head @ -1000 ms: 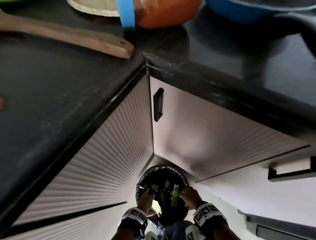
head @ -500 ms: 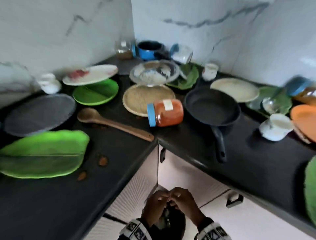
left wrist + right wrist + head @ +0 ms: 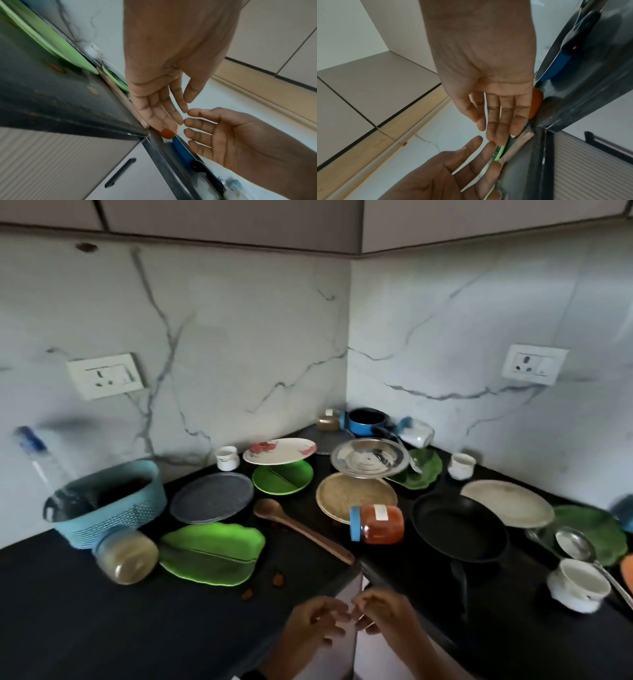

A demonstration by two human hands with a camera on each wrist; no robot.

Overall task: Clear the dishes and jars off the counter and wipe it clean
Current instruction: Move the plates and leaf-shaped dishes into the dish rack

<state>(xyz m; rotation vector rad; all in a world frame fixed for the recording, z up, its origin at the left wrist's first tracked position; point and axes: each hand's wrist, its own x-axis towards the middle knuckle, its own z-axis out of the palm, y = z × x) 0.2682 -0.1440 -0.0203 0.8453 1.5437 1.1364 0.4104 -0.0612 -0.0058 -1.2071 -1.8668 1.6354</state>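
Note:
Both my hands hover empty in front of the black counter's (image 3: 102, 611) corner edge, fingertips nearly meeting. My left hand (image 3: 322, 623) and right hand (image 3: 380, 611) have relaxed, straight fingers, plain in the left wrist view (image 3: 163, 115) and the right wrist view (image 3: 501, 121). Just beyond them an orange jar with a blue lid (image 3: 376, 523) lies on its side. A wooden spoon (image 3: 301, 529), a black frying pan (image 3: 459, 525) and a green leaf-shaped plate (image 3: 212, 553) are close by. Brown crumbs (image 3: 277, 578) dot the counter near the edge.
Farther back are a grey plate (image 3: 212, 501), a steel plate (image 3: 370, 462), a beige plate (image 3: 356, 498), a floral plate (image 3: 279, 450) and a blue pot (image 3: 366, 421). A blue basket (image 3: 109, 501) and a tipped tan jar (image 3: 126, 556) sit left. White cups (image 3: 579, 585) and a ladle (image 3: 575, 542) are right.
My view has lifted from the black-bagged bin under the counter to the countertop. My hands have left the bin, risen to the counter's edge and parted slightly.

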